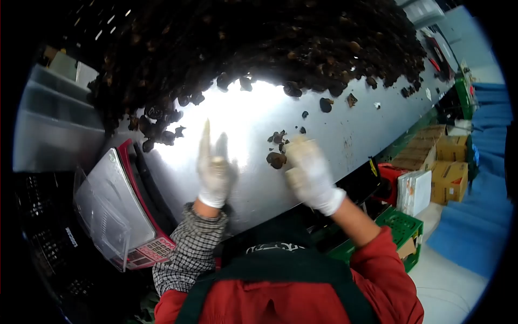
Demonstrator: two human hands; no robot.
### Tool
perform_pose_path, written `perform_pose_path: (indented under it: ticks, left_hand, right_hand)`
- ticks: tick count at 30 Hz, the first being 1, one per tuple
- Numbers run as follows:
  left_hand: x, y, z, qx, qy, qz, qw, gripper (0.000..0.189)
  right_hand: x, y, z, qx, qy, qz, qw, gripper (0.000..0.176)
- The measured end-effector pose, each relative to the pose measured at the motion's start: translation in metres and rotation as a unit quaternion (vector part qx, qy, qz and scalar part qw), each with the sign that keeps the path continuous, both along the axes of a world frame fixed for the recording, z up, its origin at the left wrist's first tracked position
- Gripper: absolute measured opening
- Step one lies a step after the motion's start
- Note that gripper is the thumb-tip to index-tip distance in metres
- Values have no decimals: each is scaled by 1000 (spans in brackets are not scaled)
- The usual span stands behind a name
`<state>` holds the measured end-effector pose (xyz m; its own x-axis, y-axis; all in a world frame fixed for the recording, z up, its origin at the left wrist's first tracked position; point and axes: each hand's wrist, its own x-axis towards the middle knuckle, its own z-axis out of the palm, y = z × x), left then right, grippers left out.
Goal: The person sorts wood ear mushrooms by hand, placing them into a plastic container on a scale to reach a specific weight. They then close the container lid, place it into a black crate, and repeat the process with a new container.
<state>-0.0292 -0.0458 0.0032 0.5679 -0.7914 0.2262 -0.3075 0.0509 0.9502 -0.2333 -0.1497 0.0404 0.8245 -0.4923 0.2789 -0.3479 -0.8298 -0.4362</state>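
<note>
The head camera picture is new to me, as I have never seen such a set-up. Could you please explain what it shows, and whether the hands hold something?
There is no machine here. The person wears a camera on the head, looking forward and down, so you see their own two white-gloved hands. On the grey table lies a large heap of dark pieces, with a small cluster nearer the person. The right hand is beside that cluster; whether it holds a piece, I cannot tell. The left hand points forward, and nothing shows in it. A scale stands on the left.
</note>
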Motion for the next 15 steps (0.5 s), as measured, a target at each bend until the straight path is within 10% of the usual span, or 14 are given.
perform_pose_path:
  ticks: [2,7,15]
  left_hand:
    - [13,14,10,28,3,45,999,86]
    - [30,31,5,58,-44,95,993,89]
    - [25,1,-32,277,-362,-35,889,69]
  right_hand:
    - [47,46,-17,97,57,90,990,54]
    - [147,54,-58,-73,172,-19,982,57]
    - [-16,-23,-61,-82,167,-250,950,20]
